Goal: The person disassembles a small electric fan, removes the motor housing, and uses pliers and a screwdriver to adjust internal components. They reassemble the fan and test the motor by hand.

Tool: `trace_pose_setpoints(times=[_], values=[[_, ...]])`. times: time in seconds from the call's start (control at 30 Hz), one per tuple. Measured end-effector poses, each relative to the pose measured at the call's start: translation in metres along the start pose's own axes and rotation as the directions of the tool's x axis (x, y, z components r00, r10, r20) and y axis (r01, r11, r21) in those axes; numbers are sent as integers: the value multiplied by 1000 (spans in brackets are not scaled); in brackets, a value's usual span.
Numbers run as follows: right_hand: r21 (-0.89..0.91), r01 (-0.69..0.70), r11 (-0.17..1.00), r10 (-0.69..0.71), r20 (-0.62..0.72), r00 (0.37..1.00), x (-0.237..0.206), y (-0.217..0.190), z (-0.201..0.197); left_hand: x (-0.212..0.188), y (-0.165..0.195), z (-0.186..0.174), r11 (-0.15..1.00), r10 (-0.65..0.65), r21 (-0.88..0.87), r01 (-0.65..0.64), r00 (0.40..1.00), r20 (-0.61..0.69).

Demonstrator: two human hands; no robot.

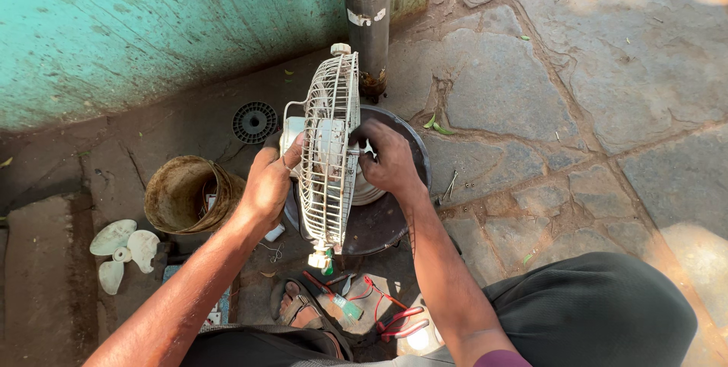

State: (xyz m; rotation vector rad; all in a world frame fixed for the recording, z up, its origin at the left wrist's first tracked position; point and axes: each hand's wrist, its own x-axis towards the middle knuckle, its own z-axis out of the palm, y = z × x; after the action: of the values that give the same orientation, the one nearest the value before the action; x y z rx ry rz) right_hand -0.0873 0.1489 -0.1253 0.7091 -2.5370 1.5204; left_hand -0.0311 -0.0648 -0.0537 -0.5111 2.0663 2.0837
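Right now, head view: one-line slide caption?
Both hands, left hand and right hand, grip a white wire fan guard upright over a dark round basin.

Fan guard [327,151] above basin [394,223], bucket [186,194] to its left

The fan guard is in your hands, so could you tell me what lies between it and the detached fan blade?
In the head view, a rusty bucket sits between them.

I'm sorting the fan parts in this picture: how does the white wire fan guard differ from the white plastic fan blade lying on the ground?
The white wire fan guard is an open round mesh of thin bars; the white plastic fan blade is solid, with broad flat lobes. The guard is held upright on edge between the left hand and the right hand; the blade lies flat and untouched on the ground. The guard looks larger. Both are white and soiled.
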Motion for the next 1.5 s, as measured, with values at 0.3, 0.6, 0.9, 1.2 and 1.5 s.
trace_pose_setpoints(times=[0.3, 0.6, 0.9, 1.2, 1.5], values=[[-47, 129, 991, -131, -44, 990, 2, -13, -5, -2, 6, 3, 994, 6, -106, -3, 1000, 30], [-26, 191, 981, -192, -49, 980, 4, -14, -11, 3, -4, -1, 991, -39, -131, 36, 999, -24], [87, -35, 996, 29, 63, 998, 5, -20, -13, 1, -2, 1, 988, -62, -142, 58, 998, -24], [120, -286, 951, 263, 177, 948, 7, -13, -16, 0, 1, 0, 991, -29, -127, 34, 999, 43], [151, 239, 959, -223, -114, 968, 6, 12, 13, -2, 3, 2, 975, -98, -197, 99, 995, 13]])
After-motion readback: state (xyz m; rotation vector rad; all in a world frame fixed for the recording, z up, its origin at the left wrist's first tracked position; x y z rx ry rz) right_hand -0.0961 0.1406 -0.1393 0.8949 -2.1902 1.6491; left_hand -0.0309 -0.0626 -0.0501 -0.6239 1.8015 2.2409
